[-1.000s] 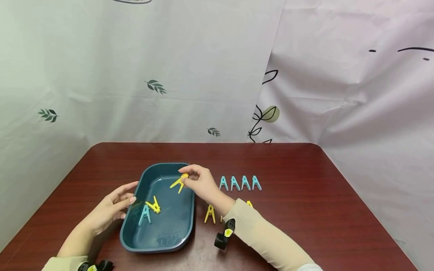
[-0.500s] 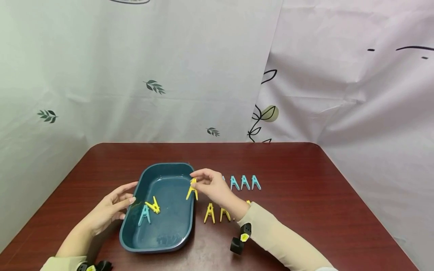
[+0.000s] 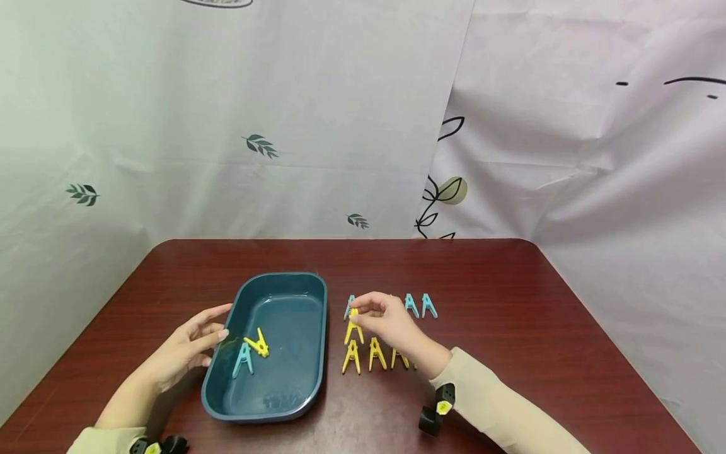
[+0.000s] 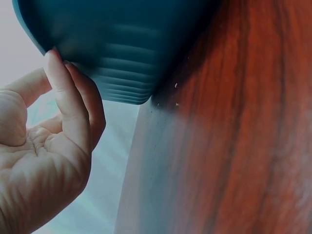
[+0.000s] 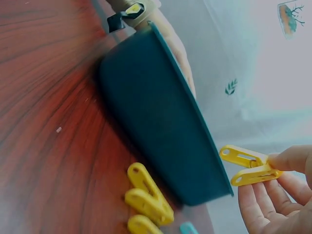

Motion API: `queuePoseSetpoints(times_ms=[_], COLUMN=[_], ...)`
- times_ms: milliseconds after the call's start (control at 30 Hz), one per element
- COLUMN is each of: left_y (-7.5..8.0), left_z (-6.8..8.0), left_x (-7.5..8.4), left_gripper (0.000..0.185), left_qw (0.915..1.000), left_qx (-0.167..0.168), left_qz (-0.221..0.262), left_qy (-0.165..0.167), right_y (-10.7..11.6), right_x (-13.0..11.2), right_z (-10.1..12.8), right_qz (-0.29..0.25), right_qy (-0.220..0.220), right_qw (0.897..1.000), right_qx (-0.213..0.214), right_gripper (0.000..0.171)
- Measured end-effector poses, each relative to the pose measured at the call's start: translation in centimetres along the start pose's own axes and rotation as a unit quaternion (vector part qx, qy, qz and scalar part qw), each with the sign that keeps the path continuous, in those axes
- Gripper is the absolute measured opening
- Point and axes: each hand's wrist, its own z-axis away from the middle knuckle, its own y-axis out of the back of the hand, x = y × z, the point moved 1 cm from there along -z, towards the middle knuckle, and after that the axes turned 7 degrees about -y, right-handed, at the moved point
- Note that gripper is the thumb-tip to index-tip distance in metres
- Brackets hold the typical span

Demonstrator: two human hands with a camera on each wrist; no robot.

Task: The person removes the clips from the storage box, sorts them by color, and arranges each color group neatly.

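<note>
yellow clip, pinched by right hand, escapes left wrist view.

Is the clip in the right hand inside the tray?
No, in the head view the right hand pinches the yellow clip beyond the right rim of the tray.

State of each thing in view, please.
Left hand: holding tub by its rim.
Right hand: pinching yellow clip.
That yellow clip: legs apart, outside tub.
Tub: upright, blue clip and another yellow clip inside.
Yellow clips on table: in row, partly hidden.
Blue clips on table: in row, partly hidden.
</note>
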Motion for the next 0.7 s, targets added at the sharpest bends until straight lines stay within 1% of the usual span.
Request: queuePoseSetpoints(times_ms=[133, 367, 500, 700], left_y=[0.0, -0.1, -0.1, -0.1], left_z=[0.0, -0.1, -0.1, 0.1], left_x=[0.0, 0.2, 0.3, 0.3], left_gripper=[0.053, 0.057, 0.057, 0.057], left_qw=[1.0, 0.9997, 0.9998, 0.9998], left_qx=[0.004, 0.009, 0.008, 0.007], left_qz=[-0.007, -0.015, -0.014, -0.013], left_qy=[0.003, 0.016, 0.015, 0.011], right_y=[1.2, 3.4, 4.5, 6.0], right_x=[0.5, 1.0, 1.4, 1.9], right_z=[0.8, 2.0, 2.6, 3.3], right_qz=[0.008, 0.023, 0.021, 0.035], right_qy=[-0.014, -0.01, -0.015, -0.014], right_qw=[1.0, 0.999, 0.999, 0.999], right_qx=[0.006, 0.026, 0.034, 0.037], right_gripper=[0.03, 0.031, 0.033, 0.033])
